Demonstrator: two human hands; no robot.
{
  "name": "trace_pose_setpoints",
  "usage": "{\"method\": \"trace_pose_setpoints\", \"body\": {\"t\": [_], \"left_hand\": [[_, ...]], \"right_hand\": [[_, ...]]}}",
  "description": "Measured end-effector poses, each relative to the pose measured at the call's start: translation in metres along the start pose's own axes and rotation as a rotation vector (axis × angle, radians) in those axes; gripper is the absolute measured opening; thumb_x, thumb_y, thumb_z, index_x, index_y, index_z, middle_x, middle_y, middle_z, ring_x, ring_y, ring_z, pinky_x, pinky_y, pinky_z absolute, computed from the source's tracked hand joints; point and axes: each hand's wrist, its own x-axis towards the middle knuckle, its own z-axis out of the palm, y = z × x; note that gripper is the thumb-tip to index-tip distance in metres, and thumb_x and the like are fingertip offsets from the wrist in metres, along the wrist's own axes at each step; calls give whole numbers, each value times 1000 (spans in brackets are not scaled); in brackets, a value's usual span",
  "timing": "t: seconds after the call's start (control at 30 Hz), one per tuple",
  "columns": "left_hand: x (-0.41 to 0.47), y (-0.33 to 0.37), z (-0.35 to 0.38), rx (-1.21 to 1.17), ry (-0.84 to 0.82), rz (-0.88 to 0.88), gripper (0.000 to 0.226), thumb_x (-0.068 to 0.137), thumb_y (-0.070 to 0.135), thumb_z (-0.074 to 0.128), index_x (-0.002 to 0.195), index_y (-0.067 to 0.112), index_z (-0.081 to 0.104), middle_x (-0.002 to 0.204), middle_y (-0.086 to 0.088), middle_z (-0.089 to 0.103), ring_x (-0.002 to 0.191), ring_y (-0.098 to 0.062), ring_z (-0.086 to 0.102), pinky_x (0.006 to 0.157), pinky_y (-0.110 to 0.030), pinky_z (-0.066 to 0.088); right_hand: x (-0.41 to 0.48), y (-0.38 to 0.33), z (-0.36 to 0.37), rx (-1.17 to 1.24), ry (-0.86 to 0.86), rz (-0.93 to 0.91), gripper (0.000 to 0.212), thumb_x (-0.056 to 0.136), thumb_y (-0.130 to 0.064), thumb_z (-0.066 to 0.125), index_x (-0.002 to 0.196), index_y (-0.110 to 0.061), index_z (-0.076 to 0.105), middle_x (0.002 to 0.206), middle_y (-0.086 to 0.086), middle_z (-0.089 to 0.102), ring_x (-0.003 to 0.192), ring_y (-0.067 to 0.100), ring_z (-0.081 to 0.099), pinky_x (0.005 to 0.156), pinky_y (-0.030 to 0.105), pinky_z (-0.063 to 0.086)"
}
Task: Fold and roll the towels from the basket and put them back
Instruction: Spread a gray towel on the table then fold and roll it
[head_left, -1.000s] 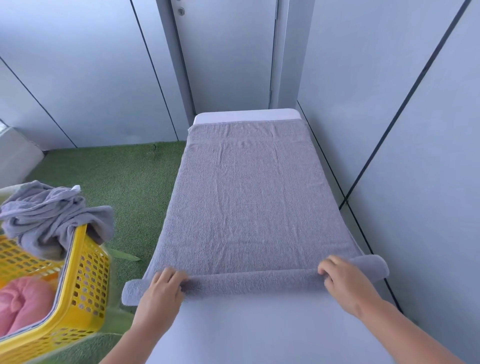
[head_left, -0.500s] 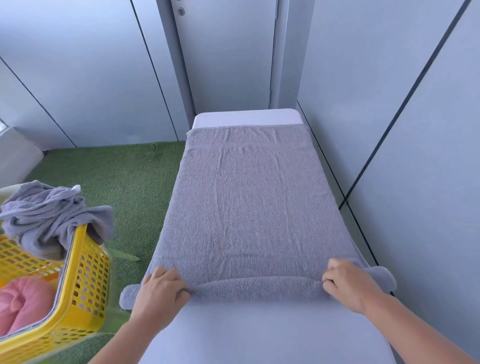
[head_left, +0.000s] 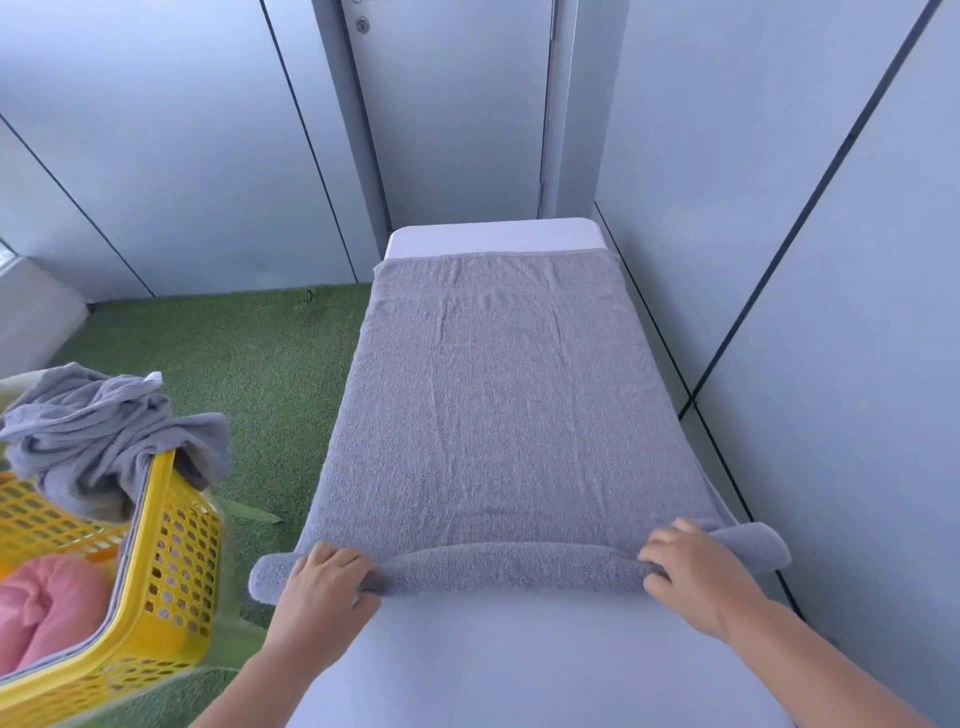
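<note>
Gripping the rolled near edge (head_left: 509, 564) of the grey towel (head_left: 498, 415), the left hand (head_left: 322, 587) and right hand (head_left: 696, 577) are curling their fingers over the roll, one near each end and well apart. Beyond the hands, the rest of the towel is lying flat along the pale surface (head_left: 519, 670), which is showing bare beneath the wrists. Out past the left hand, a yellow basket (head_left: 171, 545) is standing on green turf (head_left: 234, 364), with a crumpled grey towel (head_left: 104, 436) hanging over its rim and a pink towel (head_left: 47, 597) lying inside.
</note>
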Motion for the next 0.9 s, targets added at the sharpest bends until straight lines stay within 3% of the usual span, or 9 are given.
{"method": "trace_pose_setpoints", "body": {"t": [0.1, 0.17, 0.27, 0.4, 0.57, 0.63, 0.73, 0.83, 0.9], "left_hand": [[1, -1, 1, 34, 26, 29, 21, 74, 42, 46, 66, 28, 60, 74, 17, 43, 80, -15, 44, 69, -31, 40], [2, -1, 1, 41, 55, 27, 24, 75, 40, 46, 64, 28, 63, 77, 15, 40, 79, -16, 43, 68, -33, 38], [4, 2, 1, -48, 94, 10, 25, 77, 36, 44, 80, 32, 68, 79, 13, 44, 77, -18, 50, 59, -33, 44], [3, 3, 3, -179, 107, -44, 25, 80, 23, 45, 100, 31, 60, 90, 16, 49, 87, -16, 57, 57, -33, 48], [0, 2, 2, -73, 23, 12, 42, 73, 37, 58, 114, 33, 62, 113, 21, 57, 103, -12, 50, 79, -34, 53], [2, 2, 2, -33, 29, 6, 39, 72, 43, 53, 109, 36, 64, 105, 23, 61, 99, -13, 50, 79, -35, 51], [7, 2, 0, 2, 64, 16, 26, 73, 42, 47, 89, 35, 66, 80, 21, 59, 84, -15, 49, 71, -34, 49], [10, -1, -2, 6, 83, 58, 22, 72, 38, 45, 75, 33, 66, 73, 20, 53, 78, -15, 46, 67, -32, 45], [11, -4, 0, -40, 92, 36, 22, 77, 35, 47, 78, 32, 69, 81, 16, 50, 80, -16, 48, 63, -33, 47]], "right_hand": [[-1, -2, -11, -2, -69, 20, 30, 86, -33, 43, 56, -28, 43, 82, -12, 45, 90, 10, 39, 75, 29, 42], [-2, -2, -13, 40, -65, 46, 36, 90, -28, 45, 54, -27, 41, 80, -7, 42, 82, 10, 44, 71, 30, 42], [0, -7, -11, 100, 12, 113, 21, 89, -19, 47, 72, -27, 54, 84, -5, 46, 73, 11, 51, 66, 32, 44], [-1, -7, -7, 232, 146, 122, 29, 82, -5, 54, 79, -34, 52, 85, -12, 52, 78, 10, 51, 60, 16, 33], [-4, 1, 2, 117, 99, 18, 43, 80, -14, 58, 123, -19, 65, 121, -12, 61, 117, 15, 49, 97, 23, 38], [0, 1, 1, 64, 88, 0, 34, 83, -23, 55, 113, -25, 69, 110, -17, 65, 109, 14, 49, 92, 26, 40], [6, -2, -10, 15, 31, 23, 15, 84, -30, 47, 74, -24, 57, 74, -11, 57, 89, 13, 41, 71, 27, 35], [5, 0, -14, 11, -20, 3, 23, 89, -29, 46, 67, -28, 54, 78, -9, 53, 88, 10, 40, 66, 20, 33], [3, 1, -10, 81, 36, 30, 21, 93, -28, 50, 79, -32, 65, 87, -10, 50, 87, 9, 46, 68, 20, 35]]}}
